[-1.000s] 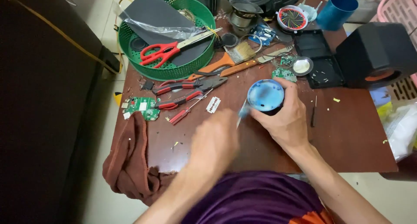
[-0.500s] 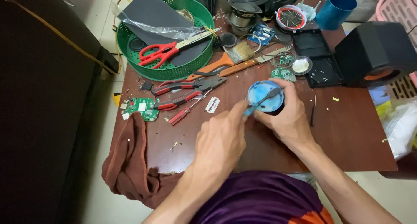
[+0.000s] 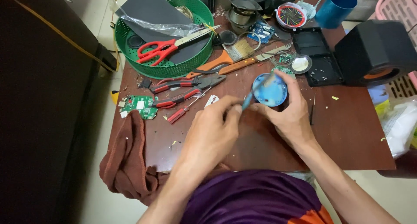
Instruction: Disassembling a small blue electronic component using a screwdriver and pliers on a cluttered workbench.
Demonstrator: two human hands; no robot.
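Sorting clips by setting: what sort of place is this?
Probably a home electronics repair bench: a green circuit board, pliers and a black speaker crowd a small brown table.

Left of the hands lay red-handled pliers [image 3: 191, 83], a small red screwdriver [image 3: 184, 111] and a green circuit board [image 3: 141, 106]. Beyond them, up and to the left, a green basket [image 3: 130, 54] held red scissors [image 3: 158, 50] and a dark sheet [image 3: 150, 9]. A brown cloth [image 3: 126, 159] hung over the table [image 3: 356, 132] edge, down and to the left. Just beyond the hands lay a paintbrush [image 3: 226, 58]. A black speaker [image 3: 375, 50] stood to the right, and a blue cup [image 3: 334, 7] farther beyond.
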